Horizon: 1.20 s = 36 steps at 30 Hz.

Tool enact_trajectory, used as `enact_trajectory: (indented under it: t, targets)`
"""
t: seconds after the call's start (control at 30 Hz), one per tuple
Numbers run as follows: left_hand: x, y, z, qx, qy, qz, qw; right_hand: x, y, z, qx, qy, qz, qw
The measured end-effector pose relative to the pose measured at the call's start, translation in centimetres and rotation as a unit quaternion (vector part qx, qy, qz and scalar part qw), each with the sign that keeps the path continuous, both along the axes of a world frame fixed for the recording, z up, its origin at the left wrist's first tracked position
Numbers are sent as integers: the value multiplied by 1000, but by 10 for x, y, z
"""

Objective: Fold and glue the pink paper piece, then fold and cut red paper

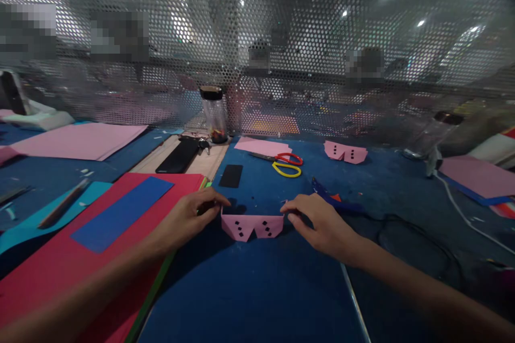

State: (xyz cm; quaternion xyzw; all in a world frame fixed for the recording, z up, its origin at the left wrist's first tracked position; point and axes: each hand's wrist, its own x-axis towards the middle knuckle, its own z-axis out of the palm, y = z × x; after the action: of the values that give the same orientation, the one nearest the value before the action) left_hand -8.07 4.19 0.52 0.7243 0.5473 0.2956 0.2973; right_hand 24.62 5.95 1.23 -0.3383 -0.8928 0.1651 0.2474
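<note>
A pair of pink paper glasses, notched at the bottom and dotted with small black squares, stands in front of me between my hands. My left hand pinches its left end at the folded side piece. At the right end, my right hand has thumb and forefinger closed on the other side piece; the fingertips partly hide it. Just beyond lie a small black paper rectangle and scissors with red and yellow handles. A blue glue gun rests behind my right hand. Similar pink paper glasses stand farther back.
Red sheets with a blue paper strip lie at left, beside a cutter knife. A black phone and a jar stand farther back. A perforated metal screen closes the rear. Cables run at right.
</note>
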Motion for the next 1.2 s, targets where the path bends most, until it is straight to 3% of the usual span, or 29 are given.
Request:
enact_trajectory:
  t: [0.3, 0.53, 0.93, 1.2]
  targets:
    - [0, -2, 1, 98, 16, -16, 995, 1, 6, -15, -23, 54, -71, 996]
    - [-3, 2, -9, 112, 13, -27, 993, 0, 9, -23, -27, 84, -130, 988]
    - [-3, 3, -10, 87, 22, 42, 995, -1, 7, -18, 6, 46, -97, 994]
    - [3, 0, -11, 79, 12, 36, 996, -2, 5, -17, -5, 28, -74, 997]
